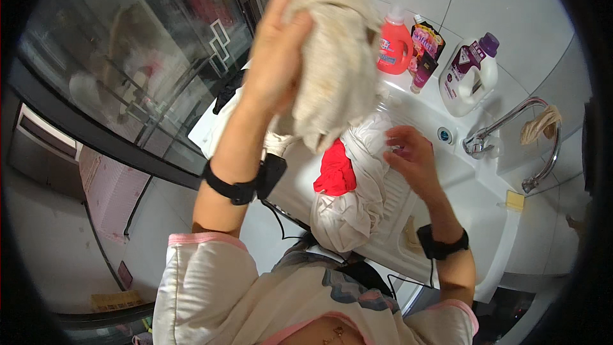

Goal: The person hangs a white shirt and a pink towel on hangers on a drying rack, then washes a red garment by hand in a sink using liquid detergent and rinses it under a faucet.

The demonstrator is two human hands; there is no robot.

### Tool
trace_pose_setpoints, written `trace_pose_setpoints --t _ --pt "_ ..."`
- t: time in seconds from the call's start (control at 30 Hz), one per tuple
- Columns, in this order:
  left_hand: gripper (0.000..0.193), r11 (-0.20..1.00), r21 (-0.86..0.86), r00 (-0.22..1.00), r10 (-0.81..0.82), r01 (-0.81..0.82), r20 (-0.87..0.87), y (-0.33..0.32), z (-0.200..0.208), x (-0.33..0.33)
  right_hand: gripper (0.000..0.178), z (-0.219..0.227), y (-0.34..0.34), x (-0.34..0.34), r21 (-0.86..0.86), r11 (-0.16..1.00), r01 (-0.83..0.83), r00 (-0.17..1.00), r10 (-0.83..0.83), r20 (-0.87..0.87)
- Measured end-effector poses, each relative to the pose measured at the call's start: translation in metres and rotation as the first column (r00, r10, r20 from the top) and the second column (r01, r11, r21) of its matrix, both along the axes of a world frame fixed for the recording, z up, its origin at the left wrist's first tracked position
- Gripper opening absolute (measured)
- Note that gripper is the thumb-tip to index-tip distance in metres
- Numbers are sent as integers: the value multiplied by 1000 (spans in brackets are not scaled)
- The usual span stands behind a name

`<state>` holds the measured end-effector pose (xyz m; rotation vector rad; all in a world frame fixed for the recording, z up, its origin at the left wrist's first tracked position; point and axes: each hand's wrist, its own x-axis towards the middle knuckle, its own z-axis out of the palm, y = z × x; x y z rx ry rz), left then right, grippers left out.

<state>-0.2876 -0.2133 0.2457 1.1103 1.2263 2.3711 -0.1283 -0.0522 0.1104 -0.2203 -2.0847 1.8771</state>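
My left hand [281, 51] is raised, its fingers closed around a bunched beige cloth [335, 57] with yellowish stains. The cloth hangs down in front of the wall, above the left part of the white sink [469, 217]. Over the ribbed washboard slope [397, 198] hovers my right hand [412, 156], holding nothing, its fingers loosely bent and apart. Just left of it lies a heap of wet-looking white cloth [348, 217]. A bright red cloth [335, 169] rests against that heap, partly covered from above by the beige cloth.
Behind the sink stand a red detergent bottle [394, 45], a flowery pouch [426, 41], a dark tube [423, 73] and a white bottle with a purple cap [463, 80]. A chrome faucet [476, 145] rises at right. Yellow soap [514, 200] sits on the rim. A dark-framed glass door [147, 51] borders the left.
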Motion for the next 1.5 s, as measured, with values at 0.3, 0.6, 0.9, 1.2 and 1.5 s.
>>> trace_pose_setpoints --t 0.3,0.6,0.9,1.2,1.5 --pt "54 824 -559 635 -481 90 -605 -14 -36 78 42 13 0 33 -238 971 -22 897 -86 -433" --pt "52 468 -874 898 -315 -135 -307 -3 -150 5 51 39 11 56 -569 778 -267 755 -198 -625" --pt "62 99 -937 888 -300 -334 -348 -4 -237 17 58 85 14 55 -654 749 110 772 -479 -418" --pt "24 744 -641 979 -87 189 187 -40 -203 -23 60 84 17 30 -815 569 105 819 -514 -254" --pt "31 832 -444 917 -177 333 356 -64 -154 -23 55 60 42 5 -639 569 -518 781 8 -625"
